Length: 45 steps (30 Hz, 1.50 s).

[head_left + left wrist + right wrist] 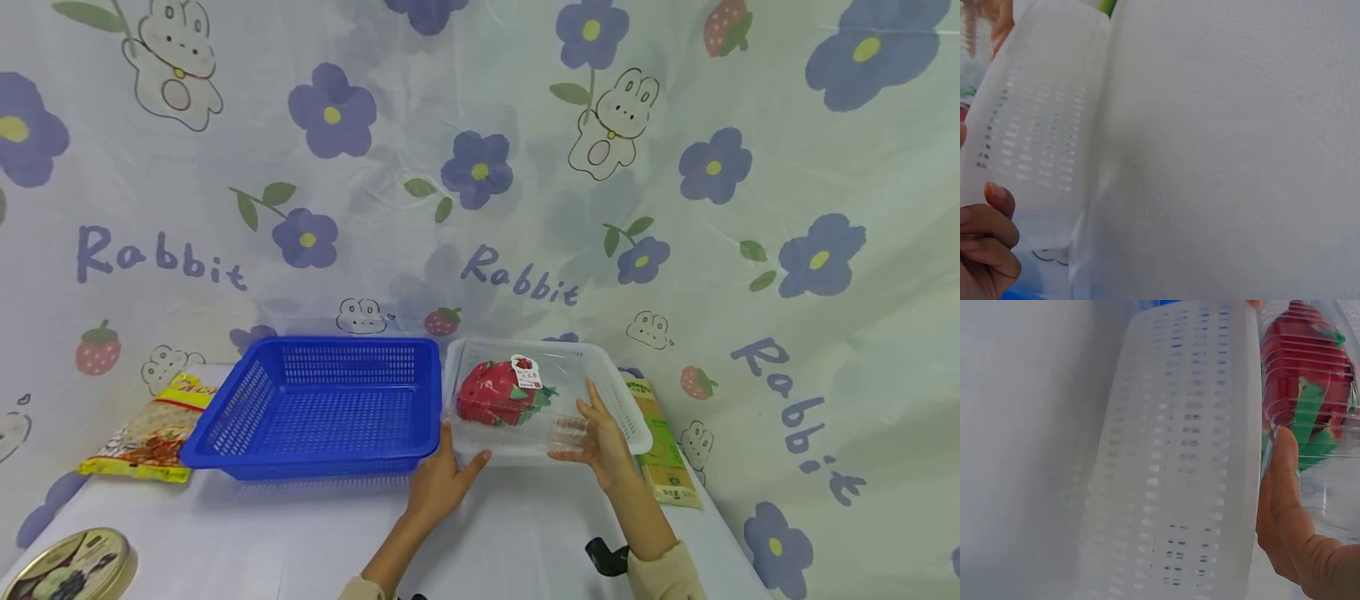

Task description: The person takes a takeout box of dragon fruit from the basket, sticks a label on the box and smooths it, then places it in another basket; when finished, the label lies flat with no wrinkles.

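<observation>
A clear plastic box (558, 404) is over the white basket (636, 421). Inside it lies a red dragon fruit (491, 396) with green tips; a label (527, 372) is stuck on the lid. My right hand (603, 442) holds the box's right end, fingers along its side, thumb toward the front. At the left front corner my left hand (442, 483) grips the box, forefinger up and thumb out to the right. Its other fingers (991, 219) curl beside the basket's slotted wall in the left wrist view. The right wrist view shows the fruit above the basket rim.
A blue basket (322, 467) stands left of the white one. Beyond it lies a yellow food bag (153, 425). A green and tan packet (663, 450) is at the right, a round tin (71, 571) at the front left. A black object (606, 557) is beside my right forearm.
</observation>
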Tool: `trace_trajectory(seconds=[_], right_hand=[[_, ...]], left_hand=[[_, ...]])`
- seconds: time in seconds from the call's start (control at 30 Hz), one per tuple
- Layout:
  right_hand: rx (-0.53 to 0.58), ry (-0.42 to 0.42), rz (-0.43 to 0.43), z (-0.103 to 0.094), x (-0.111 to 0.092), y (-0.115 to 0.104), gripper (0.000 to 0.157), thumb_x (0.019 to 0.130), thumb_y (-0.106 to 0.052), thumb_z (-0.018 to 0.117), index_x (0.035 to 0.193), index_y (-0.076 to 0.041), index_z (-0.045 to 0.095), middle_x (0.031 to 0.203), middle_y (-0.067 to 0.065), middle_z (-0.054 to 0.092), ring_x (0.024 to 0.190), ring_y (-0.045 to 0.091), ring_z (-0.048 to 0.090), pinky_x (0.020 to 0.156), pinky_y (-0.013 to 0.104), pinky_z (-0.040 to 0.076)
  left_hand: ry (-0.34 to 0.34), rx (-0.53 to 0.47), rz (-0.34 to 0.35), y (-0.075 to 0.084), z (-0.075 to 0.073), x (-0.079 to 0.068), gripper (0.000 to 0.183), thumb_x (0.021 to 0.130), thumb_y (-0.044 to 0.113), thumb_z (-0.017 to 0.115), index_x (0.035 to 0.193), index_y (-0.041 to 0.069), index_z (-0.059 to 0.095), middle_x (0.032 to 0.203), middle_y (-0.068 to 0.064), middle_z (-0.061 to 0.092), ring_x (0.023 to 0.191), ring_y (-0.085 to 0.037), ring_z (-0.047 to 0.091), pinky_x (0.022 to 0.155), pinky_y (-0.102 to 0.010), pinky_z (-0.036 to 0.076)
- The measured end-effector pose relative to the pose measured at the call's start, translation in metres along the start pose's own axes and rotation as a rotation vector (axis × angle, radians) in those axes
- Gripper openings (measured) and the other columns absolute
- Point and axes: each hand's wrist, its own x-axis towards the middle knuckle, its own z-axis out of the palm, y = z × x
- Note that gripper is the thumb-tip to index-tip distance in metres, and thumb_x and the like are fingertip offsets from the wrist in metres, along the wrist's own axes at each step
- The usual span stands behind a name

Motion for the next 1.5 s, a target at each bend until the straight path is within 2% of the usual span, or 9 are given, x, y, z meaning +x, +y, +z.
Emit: trace_trajectory(seconds=[0.33,0.57,0.67,0.77,0.93,1.0,1.27,1.37,1.5], right_hand=[[0.002,-0.019,0.030,-0.008,0.012,0.001,0.065,0.106,-0.031,0.039,0.160,-0.035,0.002,0.151,0.032,0.022,0.117,0.045,0.055,0.081,0.059,0.055],[0.023,-0.008,0.039,-0.012,0.020,-0.001,0.068,0.106,-0.033,0.041,0.160,-0.035,0.001,0.153,0.030,0.017,0.120,0.043,0.049,0.083,0.062,0.053],[0.025,-0.013,0.048,-0.013,0.022,-0.003,0.068,0.106,-0.033,0.041,0.159,-0.036,-0.001,0.157,0.029,0.013,0.123,0.046,0.046,0.084,0.062,0.053],[0.018,-0.018,0.056,-0.015,0.024,-0.005,0.068,0.106,-0.032,0.041,0.159,-0.037,-0.001,0.159,0.028,0.010,0.126,0.049,0.043,0.084,0.061,0.053],[0.002,-0.041,0.055,-0.016,0.027,-0.008,0.068,0.107,-0.031,0.039,0.159,-0.036,-0.003,0.161,0.027,0.007,0.130,0.051,0.040,0.084,0.060,0.054],[0.003,-0.046,0.054,-0.016,0.029,-0.009,0.068,0.107,-0.030,0.039,0.159,-0.036,-0.003,0.162,0.026,0.006,0.131,0.053,0.039,0.084,0.059,0.054],[0.027,-0.077,0.069,-0.018,0.042,-0.009,0.067,0.107,-0.027,0.037,0.159,-0.035,-0.005,0.159,0.031,0.008,0.137,0.058,0.030,0.085,0.063,0.052],[0.031,-0.083,0.082,-0.021,0.047,-0.007,0.067,0.107,-0.028,0.037,0.159,-0.036,-0.005,0.158,0.032,0.010,0.137,0.057,0.030,0.086,0.064,0.051],[0.019,-0.080,0.081,-0.025,0.054,-0.004,0.067,0.107,-0.028,0.038,0.159,-0.035,-0.004,0.160,0.030,0.006,0.135,0.055,0.031,0.085,0.064,0.051]], left_hand=[[-0.022,-0.006,-0.020,0.001,-0.001,-0.001,0.103,0.090,0.059,0.063,0.160,0.008,0.007,0.078,-0.011,0.059,0.066,-0.020,0.053,0.056,-0.035,0.040],[-0.025,-0.012,-0.019,0.000,-0.001,-0.002,0.105,0.089,0.062,0.061,0.160,0.007,0.006,0.113,-0.022,0.061,0.072,-0.020,0.054,0.060,-0.036,0.042],[-0.027,-0.015,-0.023,0.000,-0.001,-0.002,0.106,0.089,0.063,0.061,0.160,0.008,0.004,0.119,-0.023,0.061,0.071,-0.020,0.055,0.060,-0.036,0.042],[-0.033,-0.028,-0.035,0.001,-0.002,-0.001,0.106,0.089,0.064,0.060,0.160,0.009,0.003,0.113,-0.018,0.060,0.067,-0.017,0.053,0.057,-0.033,0.039],[-0.059,-0.026,-0.051,0.001,-0.003,0.000,0.106,0.090,0.065,0.058,0.160,0.011,-0.001,0.079,-0.008,0.057,0.062,-0.016,0.053,0.054,-0.032,0.037],[-0.059,-0.019,-0.046,0.001,-0.003,0.000,0.106,0.090,0.065,0.058,0.160,0.010,-0.001,0.083,-0.011,0.060,0.064,-0.017,0.054,0.055,-0.032,0.038],[-0.056,-0.007,-0.042,0.001,-0.003,-0.001,0.105,0.090,0.066,0.057,0.161,0.012,0.001,0.134,-0.028,0.054,0.073,-0.022,0.057,0.059,-0.035,0.042],[-0.055,0.005,-0.043,0.001,-0.003,-0.001,0.104,0.090,0.067,0.056,0.161,0.012,0.002,0.136,-0.029,0.053,0.076,-0.024,0.058,0.061,-0.038,0.045],[-0.066,0.012,-0.049,0.002,-0.004,0.000,0.104,0.090,0.067,0.056,0.161,0.013,0.000,0.104,-0.021,0.066,0.070,-0.020,0.057,0.059,-0.036,0.042]])
